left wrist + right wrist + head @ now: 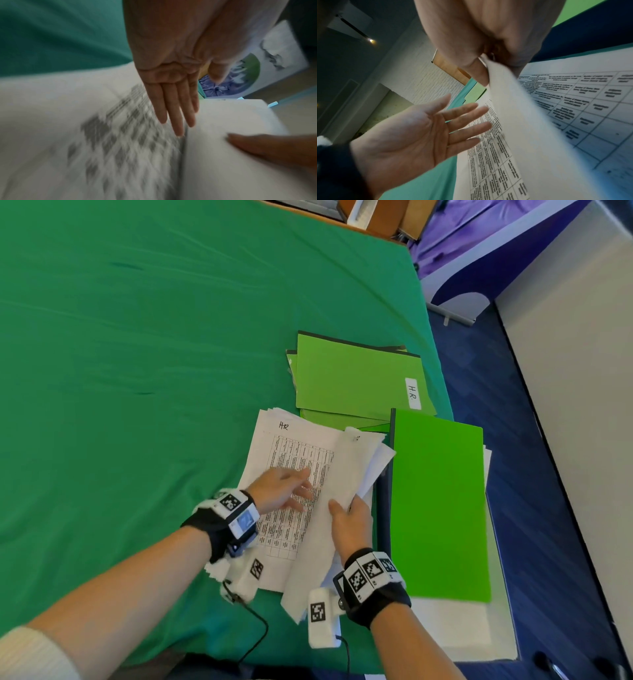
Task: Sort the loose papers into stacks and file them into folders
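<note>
Head view, with both wrist views. My left hand (279, 486) lies over the stack of loose papers (274, 460) on the green-covered table (137, 337); its fingers (173, 115) are straight and close together, reaching toward the printed grid on the top page. In the right wrist view the same hand (412, 129) shows its palm with fingers slightly fanned, beside the page edge; whether the tips touch the paper cannot be told from that view.

My right hand (349, 525) pinches a lifted sheaf of sheets (346, 474) by its near edge, thumb on top and the other fingers beneath. The right wrist view shows the pinch closely: thumb and fingers (476, 70) closed on the white paper edge, the sheet (530, 128) curving away from the page below. The top page of the stack carries the handwritten mark "HR" at its far corner and a table of small text.

Just to the right of the papers lies a bright green folder (440, 508) with a dark spine, resting on white sheets (455, 631) at the table edge. Beyond the papers sits a pile of green folders (349, 378); the uppermost bears a white label (412, 393) marked "H.R.". The pile touches the far edge of the paper stack.
</note>
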Available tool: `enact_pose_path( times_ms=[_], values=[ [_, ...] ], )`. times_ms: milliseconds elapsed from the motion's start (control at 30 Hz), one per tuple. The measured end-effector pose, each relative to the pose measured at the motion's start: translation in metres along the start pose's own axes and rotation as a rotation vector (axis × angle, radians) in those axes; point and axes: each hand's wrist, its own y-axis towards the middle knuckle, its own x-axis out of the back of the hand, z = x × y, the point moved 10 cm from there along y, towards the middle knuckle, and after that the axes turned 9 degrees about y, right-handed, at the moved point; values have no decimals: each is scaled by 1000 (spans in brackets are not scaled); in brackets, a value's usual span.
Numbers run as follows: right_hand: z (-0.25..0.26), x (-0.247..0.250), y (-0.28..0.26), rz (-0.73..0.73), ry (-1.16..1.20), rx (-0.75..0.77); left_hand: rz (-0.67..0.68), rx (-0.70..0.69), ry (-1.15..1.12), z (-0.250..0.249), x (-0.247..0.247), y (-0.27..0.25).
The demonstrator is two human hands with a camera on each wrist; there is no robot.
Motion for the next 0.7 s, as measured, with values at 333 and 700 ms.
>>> enact_pose_path(
  times_ms=[333,700],
  values=[
    [28,2,2,-23,-137,133,-271,-35,1068,-38,128,85],
    [34,-8,10,-56,-185,150,-471,-263,997,-58,130,80]
  ],
)
